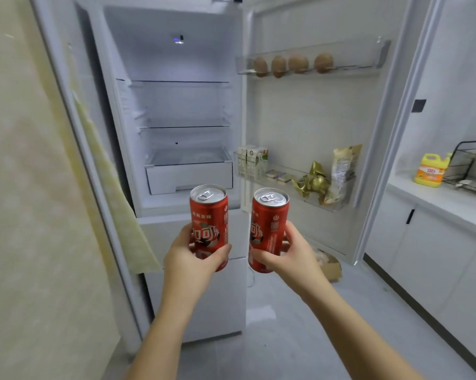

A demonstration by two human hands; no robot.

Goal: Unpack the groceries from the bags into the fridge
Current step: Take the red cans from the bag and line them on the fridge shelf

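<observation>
The white fridge (176, 105) stands open in front of me, its glass shelves (184, 127) and bottom drawer (189, 178) bare. My left hand (195, 255) grips one upright red soda can (209, 212). My right hand (289, 253) grips a second red can (268, 215) beside it. Both cans are held just in front of the fridge's lower edge, a little apart. On the open door (313, 119), the top rack (311, 68) holds several brown eggs (293, 64). The lower rack (294, 187) holds milk cartons (252, 159), gold-wrapped items (313, 182) and a snack bag (343, 165).
A beige wall (25, 187) is close on the left. To the right runs a white counter (437, 198) with a yellow detergent bottle (430, 170) and a black dish rack (470, 165), with cabinets below. A brown paper bag (328, 266) sits on the floor under the door.
</observation>
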